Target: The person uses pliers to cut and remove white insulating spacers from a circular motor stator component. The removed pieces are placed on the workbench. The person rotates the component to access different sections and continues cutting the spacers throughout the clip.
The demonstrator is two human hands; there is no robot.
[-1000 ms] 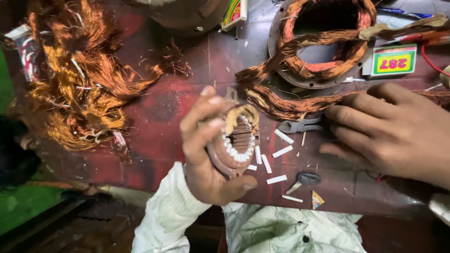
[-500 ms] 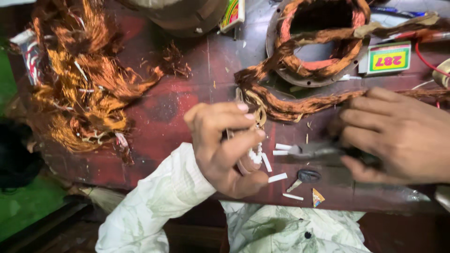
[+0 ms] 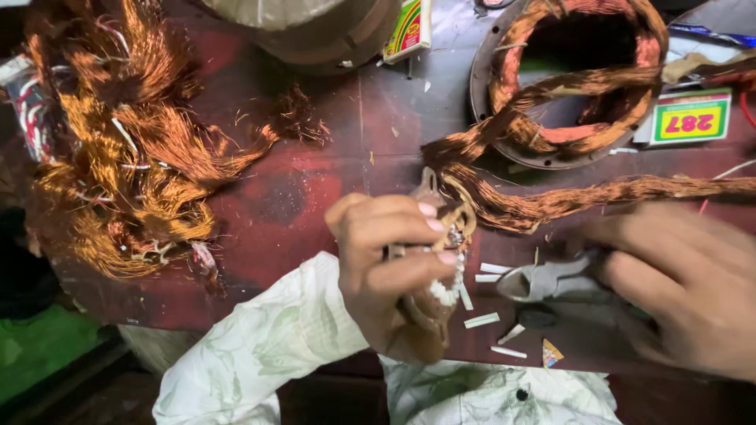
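My left hand (image 3: 386, 264) is shut around a small brown wound motor core (image 3: 437, 303) with white slot papers along its edge, held upright over the table's front edge. A copper wire loop (image 3: 461, 212) pokes out above my fingers. My right hand (image 3: 681, 291), blurred, is closed on the handles of grey pliers (image 3: 547, 279), whose jaws point left towards the core without touching it. White paper strips (image 3: 480, 320) lie on the dark red table (image 3: 315, 197) between both hands.
A big tangle of loose copper wire (image 3: 118, 165) covers the left of the table. A round stator ring with copper coils (image 3: 575, 79) sits at the back right, a twisted copper bundle (image 3: 614, 193) trailing from it. A yellow-green label card (image 3: 693, 118), a small box (image 3: 409, 27) and a round metal housing (image 3: 307, 31) lie at the back.
My right hand picked the pliers off the table and drew them down and right. My left hand turned the core, so its fingers now wrap over the front.
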